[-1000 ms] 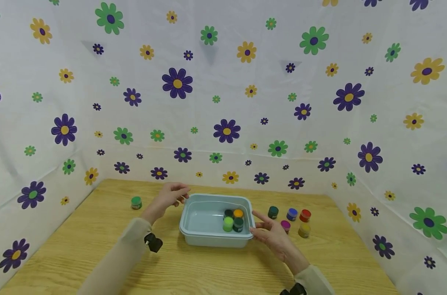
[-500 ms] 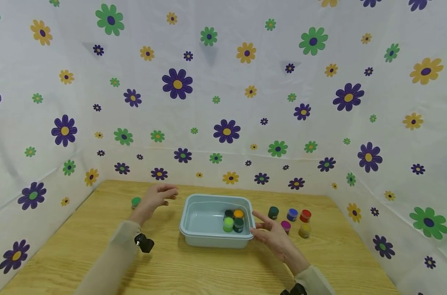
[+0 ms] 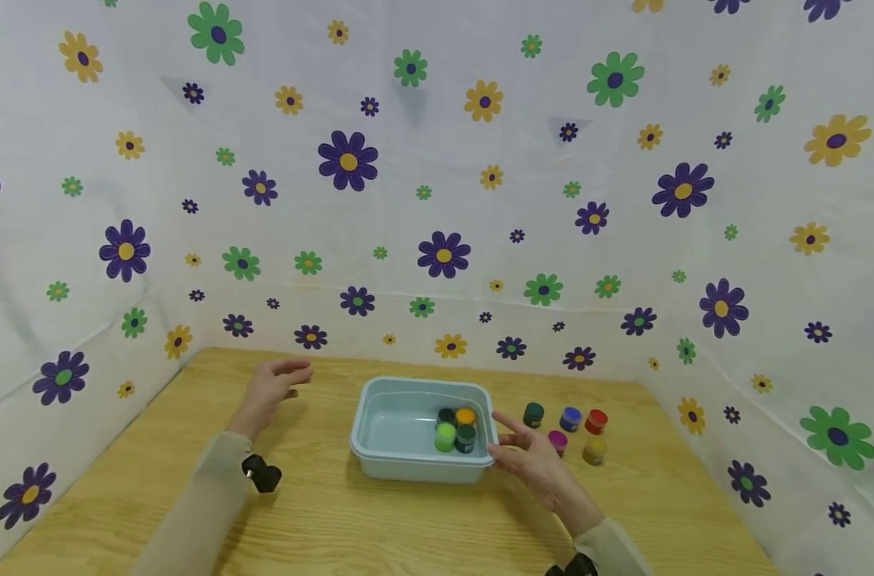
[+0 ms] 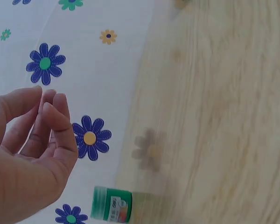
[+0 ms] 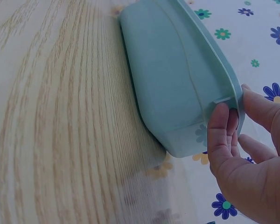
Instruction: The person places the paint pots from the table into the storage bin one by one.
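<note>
My left hand (image 3: 266, 392) is above the left side of the table, fingers loosely bent and holding nothing. In the left wrist view a small green-capped paint jar (image 4: 112, 204) stands below and beyond that hand; in the head view the hand hides it. A light blue plastic tub (image 3: 422, 470) sits mid-table. With its fingers at the right-end rim, my right hand (image 3: 541, 468) holds the tub; the right wrist view shows fingertips (image 5: 219, 116) under the rim. Inside the tub's right end are several paint jars, among them a light green jar (image 3: 446, 438) and an orange-capped jar (image 3: 466, 417).
To the right of the tub stand several more paint jars: a dark green jar (image 3: 534, 414), a blue jar (image 3: 570, 418), a red jar (image 3: 596, 422), a magenta jar (image 3: 558, 442) and a yellow jar (image 3: 594, 450). Flower-printed cloth (image 3: 379, 216) walls the wooden table (image 3: 408, 528).
My left hand has moved left, away from the tub's left rim, and now covers the green-capped jar in the head view. The right hand and the tub stay put.
</note>
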Motion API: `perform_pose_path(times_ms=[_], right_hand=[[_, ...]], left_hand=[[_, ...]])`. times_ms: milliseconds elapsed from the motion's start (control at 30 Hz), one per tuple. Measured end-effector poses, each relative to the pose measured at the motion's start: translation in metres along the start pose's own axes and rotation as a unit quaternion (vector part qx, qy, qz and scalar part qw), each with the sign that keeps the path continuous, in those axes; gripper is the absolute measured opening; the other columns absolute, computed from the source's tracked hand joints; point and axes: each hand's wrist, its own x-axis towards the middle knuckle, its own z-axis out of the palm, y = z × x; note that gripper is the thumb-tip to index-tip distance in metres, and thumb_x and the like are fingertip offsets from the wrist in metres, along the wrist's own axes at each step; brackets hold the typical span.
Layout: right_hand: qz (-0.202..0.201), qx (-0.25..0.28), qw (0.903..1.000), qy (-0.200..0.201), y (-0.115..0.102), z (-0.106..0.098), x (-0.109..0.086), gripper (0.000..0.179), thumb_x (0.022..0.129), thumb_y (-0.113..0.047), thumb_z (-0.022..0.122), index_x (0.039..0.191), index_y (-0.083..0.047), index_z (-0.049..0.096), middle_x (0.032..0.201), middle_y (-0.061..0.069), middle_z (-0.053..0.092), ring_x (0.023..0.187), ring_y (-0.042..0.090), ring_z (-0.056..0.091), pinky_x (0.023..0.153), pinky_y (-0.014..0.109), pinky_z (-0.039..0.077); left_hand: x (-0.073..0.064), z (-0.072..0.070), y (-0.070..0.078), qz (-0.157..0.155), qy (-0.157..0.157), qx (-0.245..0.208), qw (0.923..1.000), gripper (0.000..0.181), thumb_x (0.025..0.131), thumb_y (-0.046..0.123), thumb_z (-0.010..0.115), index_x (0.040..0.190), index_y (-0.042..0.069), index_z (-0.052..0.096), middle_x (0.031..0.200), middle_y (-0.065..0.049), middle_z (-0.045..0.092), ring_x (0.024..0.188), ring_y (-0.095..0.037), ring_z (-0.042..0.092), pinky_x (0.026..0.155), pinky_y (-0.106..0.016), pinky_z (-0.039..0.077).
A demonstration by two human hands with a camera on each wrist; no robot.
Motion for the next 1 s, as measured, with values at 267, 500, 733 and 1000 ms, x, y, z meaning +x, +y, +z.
perform_pose_path(times_ms=[267, 500, 733, 1000], right_hand=[[-0.004, 0.007, 0.9999, -0.009, 0.001, 0.000, -0.001, 0.068, 0.087, -0.014, 0.074, 0.148, -0.014, 0.044, 0.122, 0.020, 0.051, 0.093, 0.018, 0.059, 0.086, 0.028, 0.058], [-0.015, 0.021, 0.9993, -0.025, -0.003, -0.001, -0.003, 0.066, 0.090, -0.008, 0.070, 0.150, -0.009, 0.040, 0.119, 0.019, 0.050, 0.091, 0.015, 0.059, 0.086, 0.028, 0.058], [-0.010, 0.011, 0.9995, -0.027, -0.003, -0.001, -0.002, 0.068, 0.089, -0.011, 0.071, 0.150, -0.010, 0.040, 0.118, 0.018, 0.051, 0.092, 0.016, 0.059, 0.089, 0.032, 0.058], [-0.005, 0.005, 0.9999, -0.013, 0.000, -0.002, 0.001, 0.067, 0.087, -0.013, 0.073, 0.148, -0.012, 0.044, 0.120, 0.020, 0.051, 0.093, 0.018, 0.058, 0.092, 0.036, 0.057]], left_hand=[[-0.001, -0.023, -0.006, -0.024, 0.038, 0.016, 0.9988, 0.047, 0.098, 0.027, 0.061, 0.137, 0.003, 0.054, 0.128, -0.013, 0.060, 0.084, -0.008, 0.058, 0.075, -0.029, 0.055], [0.001, -0.038, -0.012, -0.030, 0.058, 0.023, 0.9976, 0.047, 0.099, 0.025, 0.059, 0.139, 0.002, 0.052, 0.141, -0.018, 0.051, 0.107, -0.017, 0.054, 0.082, -0.026, 0.054], [0.000, -0.048, -0.019, -0.081, 0.036, 0.037, 0.9954, 0.050, 0.100, 0.021, 0.056, 0.145, 0.002, 0.044, 0.150, -0.022, 0.040, 0.113, -0.027, 0.050, 0.092, -0.036, 0.047], [0.005, -0.051, -0.028, -0.127, -0.004, 0.030, 0.9915, 0.055, 0.098, 0.012, 0.056, 0.148, 0.000, 0.037, 0.144, -0.023, 0.043, 0.100, -0.021, 0.055, 0.083, -0.031, 0.052]])
